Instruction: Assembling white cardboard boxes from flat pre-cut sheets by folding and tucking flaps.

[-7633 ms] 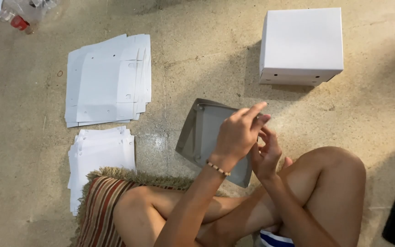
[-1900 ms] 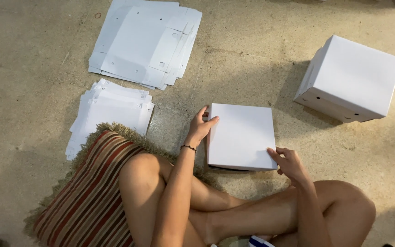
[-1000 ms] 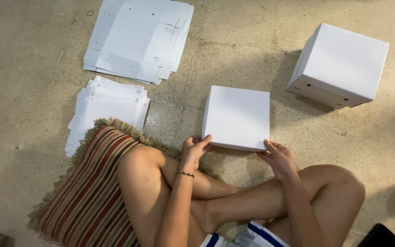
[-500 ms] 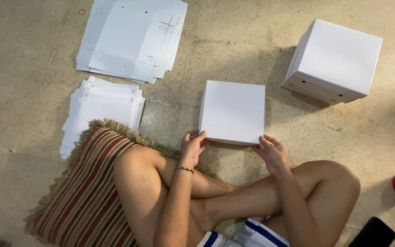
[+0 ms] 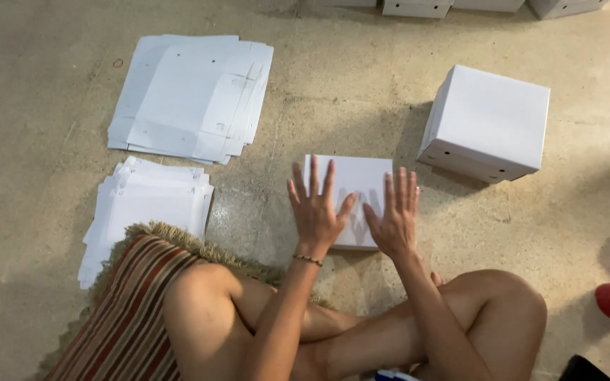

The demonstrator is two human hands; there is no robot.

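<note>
White box [image 5: 351, 185]: flat on floor.
My left hand [image 5: 317, 212]: spread above it.
My right hand [image 5: 393, 220]: spread too.
Risk: pressing hard could crush it.

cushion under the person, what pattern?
The cushion is striped red, brown and cream, with a tan fringe along its edge; seen in the head view.

— How are the hands sitting?
— The left hand [image 5: 315, 212] is spreading its fingers wide, palm down.
— And the other?
— The right hand [image 5: 393, 220] is hovering beside it, fingers extended, both forearms reaching forward.
</note>
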